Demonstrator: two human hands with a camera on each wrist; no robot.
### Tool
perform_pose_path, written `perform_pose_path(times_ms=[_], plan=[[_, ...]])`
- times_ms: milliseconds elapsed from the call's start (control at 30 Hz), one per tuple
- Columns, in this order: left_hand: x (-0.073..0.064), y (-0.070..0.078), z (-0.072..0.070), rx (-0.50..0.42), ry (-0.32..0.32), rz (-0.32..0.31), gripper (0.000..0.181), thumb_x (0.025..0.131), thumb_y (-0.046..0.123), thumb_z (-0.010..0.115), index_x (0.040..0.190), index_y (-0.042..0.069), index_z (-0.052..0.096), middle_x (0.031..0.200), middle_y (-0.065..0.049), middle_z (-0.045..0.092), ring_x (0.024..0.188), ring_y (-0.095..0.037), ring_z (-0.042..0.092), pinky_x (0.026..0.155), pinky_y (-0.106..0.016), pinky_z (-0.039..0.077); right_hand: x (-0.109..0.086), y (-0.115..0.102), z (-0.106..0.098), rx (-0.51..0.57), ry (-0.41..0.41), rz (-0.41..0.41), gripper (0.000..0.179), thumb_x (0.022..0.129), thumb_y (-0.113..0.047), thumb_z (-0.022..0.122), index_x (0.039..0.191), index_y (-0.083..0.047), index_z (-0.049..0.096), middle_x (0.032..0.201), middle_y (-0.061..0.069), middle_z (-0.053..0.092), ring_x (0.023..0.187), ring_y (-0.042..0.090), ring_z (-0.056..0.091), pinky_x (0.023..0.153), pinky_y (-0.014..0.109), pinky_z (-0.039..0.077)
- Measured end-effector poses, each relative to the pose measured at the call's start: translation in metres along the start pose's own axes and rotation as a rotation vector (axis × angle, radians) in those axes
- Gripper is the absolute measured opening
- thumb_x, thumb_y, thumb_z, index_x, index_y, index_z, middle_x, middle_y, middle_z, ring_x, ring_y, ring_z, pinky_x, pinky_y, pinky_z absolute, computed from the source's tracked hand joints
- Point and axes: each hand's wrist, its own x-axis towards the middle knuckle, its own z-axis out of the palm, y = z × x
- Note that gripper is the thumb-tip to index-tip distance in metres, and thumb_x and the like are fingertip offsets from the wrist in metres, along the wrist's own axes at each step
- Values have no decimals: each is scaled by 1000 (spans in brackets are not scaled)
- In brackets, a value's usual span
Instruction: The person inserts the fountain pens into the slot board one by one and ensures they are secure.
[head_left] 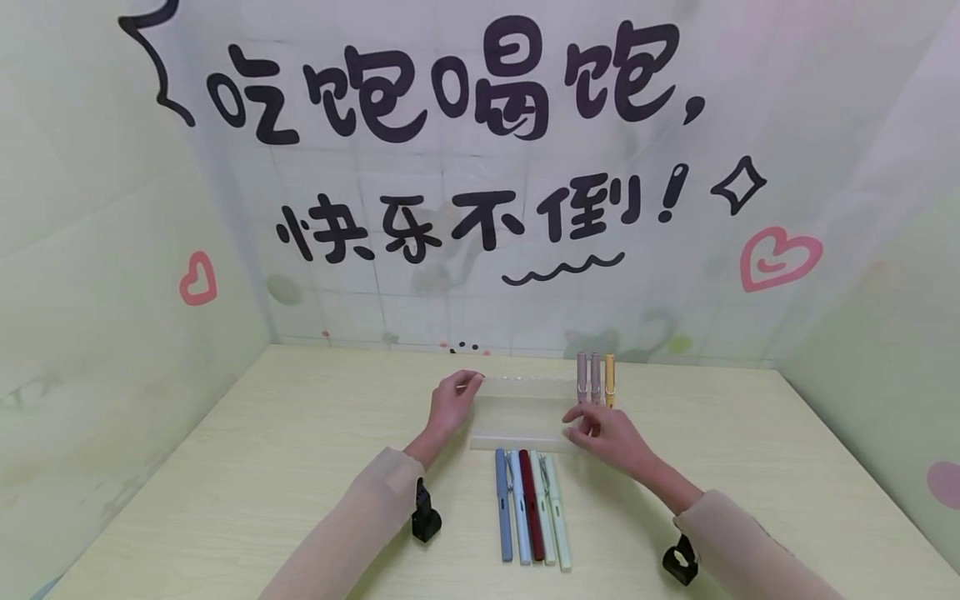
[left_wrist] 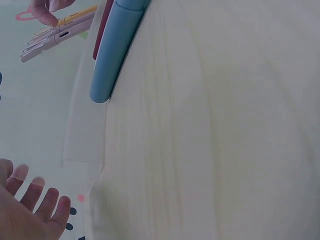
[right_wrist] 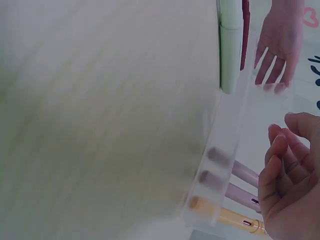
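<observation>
A clear plastic pen tray (head_left: 517, 442) with a notched back edge lies across the table. My left hand (head_left: 453, 403) touches its back left corner, fingers fairly straight and spread in both wrist views. Beside the tray's right end, my right hand (head_left: 611, 437) hovers with loosely bent fingers, thumb and forefinger apart, holding nothing visible. Two mauve pens (head_left: 582, 372) and an orange-yellow pen (head_left: 610, 371) lie side by side in the tray's right end, their lower parts hidden by the right hand in the head view.
In front of the tray lie several capped pens in a row: a blue pen (head_left: 504, 506), a light blue one, a dark red pen (head_left: 532, 506) and pale green ones (head_left: 556, 512). A printed cloth backdrop (head_left: 465, 308) stands behind the wooden table (head_left: 300, 467).
</observation>
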Motion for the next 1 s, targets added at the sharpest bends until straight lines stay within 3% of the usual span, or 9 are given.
perform_pose_path(times_ms=[333,533,800,1000], plan=[[0,0,0,-2,-3,-9,24,90,21,52,102,2,61,101,-11,61,95,-25,56,82,-35,45,-9,-3,14,85,-124,14,14,81,-8,62,92,-1,61,65,-4,55,52,7,49,45,23,44],[-1,0,0,-2,-2,0,24,90,20,51,102,2,61,101,-11,61,95,-25,56,83,-35,45,-10,-5,19,65,-188,42,16,81,-10,62,95,-2,61,64,-5,55,50,6,48,44,23,43],[0,0,0,3,3,0,24,90,20,52,102,2,62,101,-11,61,95,-25,56,83,-34,45,-9,-8,24,-9,-269,32,22,83,-17,61,101,-4,60,65,-6,54,51,5,47,43,22,42],[0,1,0,8,6,6,23,90,19,52,101,2,62,100,-11,62,94,-25,56,82,-35,46,-9,-10,25,-72,-287,1,20,83,-16,60,100,-6,61,65,-8,52,53,4,45,45,21,40]])
